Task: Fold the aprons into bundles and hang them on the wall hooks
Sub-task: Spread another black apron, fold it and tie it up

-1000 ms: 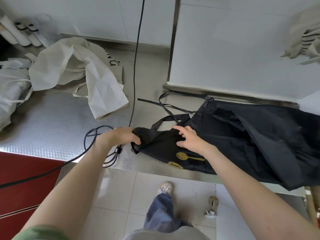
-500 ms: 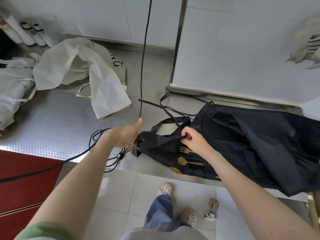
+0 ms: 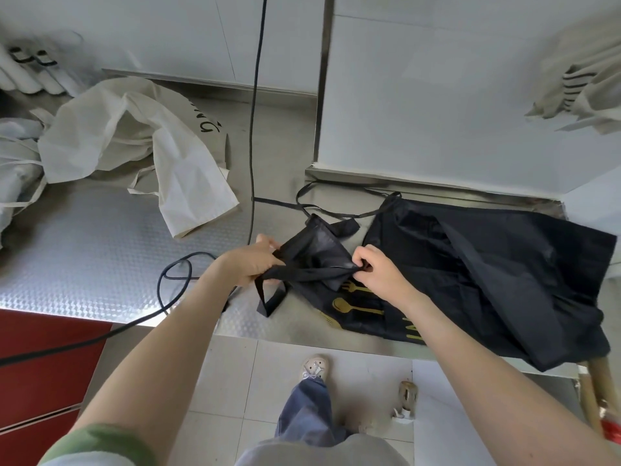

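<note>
A black apron with gold cutlery print lies spread on the steel counter, its right part hanging over the front edge. My left hand grips the apron's top corner and strap at the left. My right hand pinches the same top edge a little to the right, so the bib is lifted and folded between both hands. A strap loop dangles below my left hand. A cream apron lies crumpled at the back left. Another pale striped cloth hangs at the upper right.
A black cable drops down the white wall, coils on the counter by my left wrist and runs off to the left. White rolls stand at the far left. A red cabinet sits below the counter. My legs stand on the tiled floor.
Both hands have lifted the apron's top edge off the counter and turned the bib over toward the back. More of the gold print shows, and the strap loop now hangs free.
</note>
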Demonstrator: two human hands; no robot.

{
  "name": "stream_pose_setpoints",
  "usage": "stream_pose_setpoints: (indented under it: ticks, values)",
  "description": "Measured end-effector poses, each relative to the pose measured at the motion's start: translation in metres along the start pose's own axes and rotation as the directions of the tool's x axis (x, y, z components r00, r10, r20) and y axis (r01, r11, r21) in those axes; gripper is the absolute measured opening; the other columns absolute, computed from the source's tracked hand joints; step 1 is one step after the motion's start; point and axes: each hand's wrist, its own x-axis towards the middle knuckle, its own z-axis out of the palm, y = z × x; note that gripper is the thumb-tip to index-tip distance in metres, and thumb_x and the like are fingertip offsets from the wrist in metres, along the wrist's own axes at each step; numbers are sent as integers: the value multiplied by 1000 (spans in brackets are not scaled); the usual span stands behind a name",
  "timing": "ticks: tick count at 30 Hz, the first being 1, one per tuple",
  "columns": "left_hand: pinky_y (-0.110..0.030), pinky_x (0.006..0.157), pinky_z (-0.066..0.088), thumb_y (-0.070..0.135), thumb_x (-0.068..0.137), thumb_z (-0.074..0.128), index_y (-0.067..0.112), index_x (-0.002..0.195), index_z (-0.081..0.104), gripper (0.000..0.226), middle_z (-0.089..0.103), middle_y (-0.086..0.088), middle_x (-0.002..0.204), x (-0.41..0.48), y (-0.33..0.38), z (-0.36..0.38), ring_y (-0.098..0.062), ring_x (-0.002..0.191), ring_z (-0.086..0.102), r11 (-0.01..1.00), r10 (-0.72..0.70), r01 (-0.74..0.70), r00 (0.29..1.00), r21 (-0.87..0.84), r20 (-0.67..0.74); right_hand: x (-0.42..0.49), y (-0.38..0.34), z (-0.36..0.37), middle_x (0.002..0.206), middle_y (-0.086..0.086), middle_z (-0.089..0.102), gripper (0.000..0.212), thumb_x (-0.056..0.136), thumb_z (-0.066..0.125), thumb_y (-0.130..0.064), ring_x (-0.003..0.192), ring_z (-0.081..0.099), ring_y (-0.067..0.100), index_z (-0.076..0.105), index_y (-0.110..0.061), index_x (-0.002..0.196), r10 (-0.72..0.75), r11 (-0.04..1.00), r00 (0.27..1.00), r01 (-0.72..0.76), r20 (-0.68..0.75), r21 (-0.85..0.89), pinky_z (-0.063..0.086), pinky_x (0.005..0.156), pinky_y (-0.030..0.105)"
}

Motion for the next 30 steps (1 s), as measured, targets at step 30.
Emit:
stream_pose_setpoints:
  ticks: [30]
  values:
    - [-19, 56, 53, -7, 90, 49, -1, 89, 67, 19, 73, -13, 93, 7, -19, -41, -14, 75, 71, 701, -329, 253, 944, 667, -12, 11, -20, 14, 79, -6, 51, 11, 98, 51, -26, 74, 52, 14, 48, -19, 106, 169, 952, 971, -117, 171, -282, 44, 64, 27]
